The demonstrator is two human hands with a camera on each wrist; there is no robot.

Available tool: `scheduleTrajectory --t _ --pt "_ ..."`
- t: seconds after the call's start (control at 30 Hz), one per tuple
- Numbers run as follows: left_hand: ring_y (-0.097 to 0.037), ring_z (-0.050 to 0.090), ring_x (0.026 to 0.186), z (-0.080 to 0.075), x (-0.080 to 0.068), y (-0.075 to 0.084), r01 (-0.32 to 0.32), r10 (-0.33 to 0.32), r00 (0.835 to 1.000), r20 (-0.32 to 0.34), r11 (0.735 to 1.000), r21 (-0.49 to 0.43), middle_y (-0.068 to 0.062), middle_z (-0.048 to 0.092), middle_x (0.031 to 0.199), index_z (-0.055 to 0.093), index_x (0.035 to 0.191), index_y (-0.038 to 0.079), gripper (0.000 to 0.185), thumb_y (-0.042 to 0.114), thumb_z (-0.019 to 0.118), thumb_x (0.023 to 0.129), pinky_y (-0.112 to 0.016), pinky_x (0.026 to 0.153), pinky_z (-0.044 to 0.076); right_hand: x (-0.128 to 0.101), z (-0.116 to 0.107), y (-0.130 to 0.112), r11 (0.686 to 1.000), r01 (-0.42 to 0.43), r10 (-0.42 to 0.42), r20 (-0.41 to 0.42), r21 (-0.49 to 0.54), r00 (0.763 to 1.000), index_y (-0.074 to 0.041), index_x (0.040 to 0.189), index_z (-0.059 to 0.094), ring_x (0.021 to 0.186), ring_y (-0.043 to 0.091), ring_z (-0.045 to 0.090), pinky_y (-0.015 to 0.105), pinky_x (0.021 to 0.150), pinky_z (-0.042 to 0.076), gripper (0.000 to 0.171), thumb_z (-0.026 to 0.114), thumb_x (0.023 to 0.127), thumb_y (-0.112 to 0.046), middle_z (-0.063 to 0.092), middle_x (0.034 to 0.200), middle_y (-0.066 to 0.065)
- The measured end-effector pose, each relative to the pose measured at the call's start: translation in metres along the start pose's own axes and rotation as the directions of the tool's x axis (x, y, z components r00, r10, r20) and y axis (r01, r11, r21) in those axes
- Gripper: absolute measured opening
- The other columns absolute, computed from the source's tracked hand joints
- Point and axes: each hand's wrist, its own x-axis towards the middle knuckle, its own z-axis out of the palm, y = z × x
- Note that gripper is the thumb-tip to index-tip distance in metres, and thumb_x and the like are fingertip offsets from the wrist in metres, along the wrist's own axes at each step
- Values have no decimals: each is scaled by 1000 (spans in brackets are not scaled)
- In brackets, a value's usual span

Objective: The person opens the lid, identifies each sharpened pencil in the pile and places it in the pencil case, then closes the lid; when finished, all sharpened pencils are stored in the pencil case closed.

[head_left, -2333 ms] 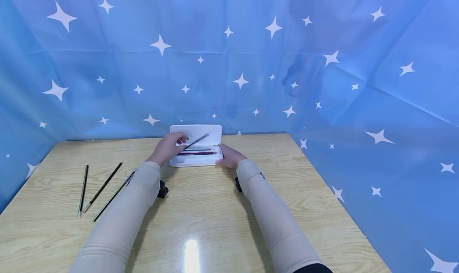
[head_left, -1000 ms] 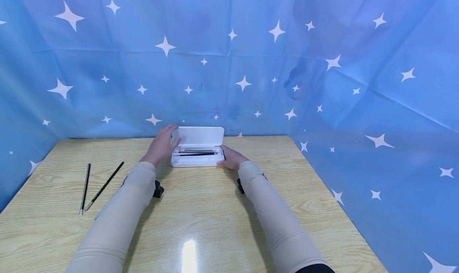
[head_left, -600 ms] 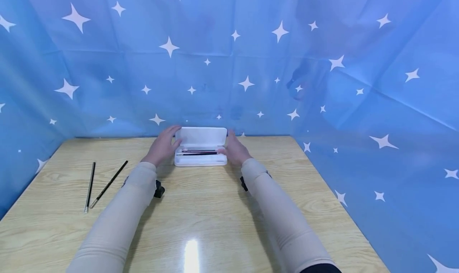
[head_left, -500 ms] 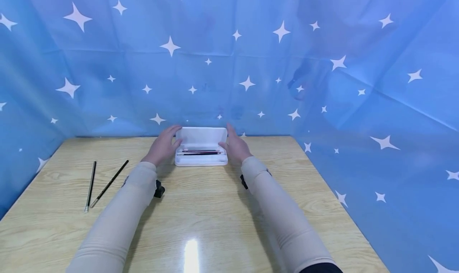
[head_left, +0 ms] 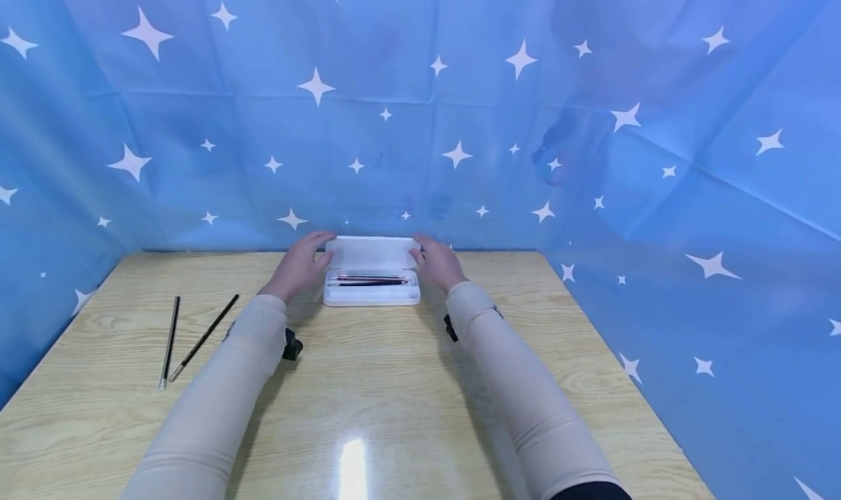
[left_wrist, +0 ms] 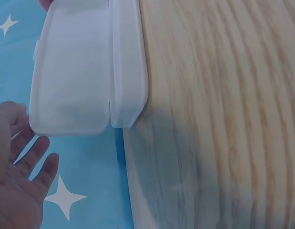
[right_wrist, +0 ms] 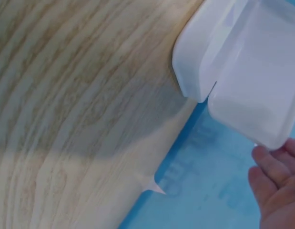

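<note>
A white pencil case (head_left: 371, 298) stands at the far edge of the table, its lid (head_left: 371, 253) raised. Several pencils (head_left: 368, 282) lie across the inside. My left hand (head_left: 300, 268) is at the lid's left corner; in the left wrist view its fingers (left_wrist: 34, 157) are loosely spread beside that corner. On the opposite side, my right hand (head_left: 439, 264) has its fingertips at the lid's right corner. The right wrist view shows those fingers (right_wrist: 271, 167) extended and relaxed against the lid's edge. Neither hand holds a pencil.
Two dark pencils (head_left: 169, 343) (head_left: 204, 337) lie apart on the left of the wooden table (head_left: 368, 383). The left sleeve (head_left: 217, 398) hides part of the tabletop. A blue star-patterned curtain (head_left: 394, 120) hangs close behind the case.
My left hand has placed a pencil in the case and moved to the lid's left corner. My right hand has left the case's right end and risen to the lid's right corner.
</note>
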Motion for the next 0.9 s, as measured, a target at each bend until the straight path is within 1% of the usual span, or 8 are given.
scheduleTrajectory --t 0.03,0.1,0.23,0.33,0.47,0.67,0.8,0.9 --pt "-37 39 143 -1 0 0 -3 3 1000 -3 1000 -6 -17 45 153 51 147 5 44 20 56 106 -54 117 31 0 -1 0 1000 0 0 -14 4 1000 -5 148 52 81 27 66 40 89 53 45 51 108 -26 71 107 16" --pt "-37 44 138 -2 0 0 -10 10 1000 -8 1000 -11 -18 48 150 52 145 5 42 20 56 106 -55 115 35 1 -2 -1 1000 -2 2 -35 15 999 -5 143 57 70 25 61 39 79 53 41 51 108 -25 71 97 14" --pt "-36 52 128 -4 0 1 -18 17 1000 -15 1000 -18 -19 53 143 56 141 3 39 21 54 107 -54 107 43 3 -4 -1 1000 -7 8 -61 11 998 -6 132 66 87 22 66 39 85 55 33 51 108 -23 72 113 11" --pt "-35 55 123 -6 -1 2 -6 6 1000 -8 1000 -26 -18 57 137 61 136 3 35 22 52 108 -53 103 46 5 -7 -1 1000 -16 17 -48 21 999 -5 125 70 100 24 68 40 90 55 29 52 108 -21 72 116 12" --pt "-34 57 118 -9 0 2 8 -8 1000 13 999 -37 -17 61 130 65 130 4 33 24 51 108 -52 100 48 6 -9 0 998 -32 33 -19 51 999 -4 116 72 99 25 67 39 88 55 25 56 106 -20 72 110 12" --pt "-32 58 115 -9 1 -1 27 -23 999 43 997 -76 -14 65 125 65 131 5 31 23 52 108 -50 97 49 10 -7 8 992 -37 34 26 121 999 -4 104 74 87 22 63 37 79 54 23 61 103 -22 72 101 12" --pt "-29 58 108 -9 2 -2 30 -26 999 43 994 -101 -12 67 117 68 125 6 28 23 58 105 -48 92 50 13 -9 13 984 -57 41 98 168 994 -5 101 73 86 23 62 36 76 53 18 64 101 -20 70 98 10" --pt "-29 57 110 -10 2 -3 40 -35 998 48 993 -110 -12 66 116 69 122 6 27 24 61 104 -49 93 49 15 -12 13 977 -81 48 166 196 985 -4 99 71 89 23 62 36 76 53 15 65 100 -19 68 99 9"
